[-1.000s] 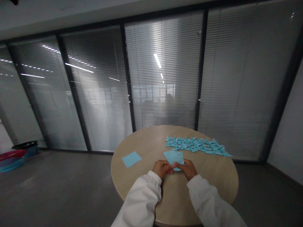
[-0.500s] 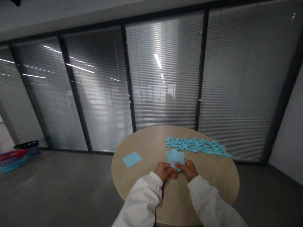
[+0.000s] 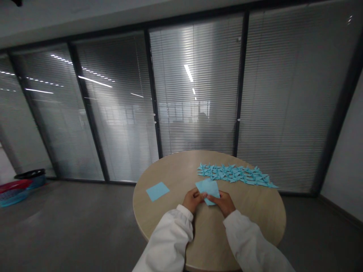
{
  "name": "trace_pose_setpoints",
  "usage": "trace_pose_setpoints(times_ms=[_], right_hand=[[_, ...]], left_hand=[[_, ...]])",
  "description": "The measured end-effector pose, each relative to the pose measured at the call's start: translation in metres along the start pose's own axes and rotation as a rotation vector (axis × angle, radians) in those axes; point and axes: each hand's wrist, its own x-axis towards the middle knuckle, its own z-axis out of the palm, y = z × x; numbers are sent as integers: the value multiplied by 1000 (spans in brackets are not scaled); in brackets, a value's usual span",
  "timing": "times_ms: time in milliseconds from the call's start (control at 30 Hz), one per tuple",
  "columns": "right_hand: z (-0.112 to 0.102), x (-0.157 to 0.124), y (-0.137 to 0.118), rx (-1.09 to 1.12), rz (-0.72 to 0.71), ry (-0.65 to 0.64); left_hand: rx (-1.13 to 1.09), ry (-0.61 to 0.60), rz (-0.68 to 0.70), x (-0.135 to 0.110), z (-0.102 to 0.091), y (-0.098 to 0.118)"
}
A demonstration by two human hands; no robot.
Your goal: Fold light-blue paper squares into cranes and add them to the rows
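Between my two hands, over the near middle of the round table, is a light blue sheet of paper that looks partly folded. My left hand pinches its lower left edge. On the other side, my right hand grips it with the thumb on top; the fingers behind are hidden. The two thumbs nearly meet at the paper's lower middle. Left of my hands, a flat blue square of paper lies on the table. Just beyond the held sheet, several folded blue paper cranes sit in close rows.
Glass partitions with blinds stand right behind the table's far edge. On the floor at far left are a red and blue basket and a dark-rimmed basket. A wall rises at the right.
The held paper has shifted from two offset, fanned-out layers to one nearly aligned shape. My left hand has moved slightly up and now pinches the paper's edge with the thumb near the right thumb.
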Motion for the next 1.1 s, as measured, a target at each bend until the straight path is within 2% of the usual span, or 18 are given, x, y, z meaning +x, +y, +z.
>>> trace_pose_setpoints(times_ms=[100,267,333,433,567,733,967,1100], right_hand=[[2,-2,-4,-53,-10,-53],[5,-5,-11,-59,-43,-104],[5,-4,-11,6,-88,-72],[4,-2,-9,80,-127,37],[0,0,-5,45,-152,163],[-1,0,-3,-36,-189,176],[4,-6,-6,-314,-477,101],[6,-8,-1,-472,-593,68]], left_hand=[[-60,74,-2,3,-4,3],[-151,176,-80,8,-11,-1],[-150,191,-103,9,-12,-3],[-147,132,-126,7,-11,-6],[-147,82,-164,6,-9,-5],[-194,130,-146,8,-11,-6],[-196,175,-135,13,-16,-15],[-188,189,-134,17,-22,-24]])
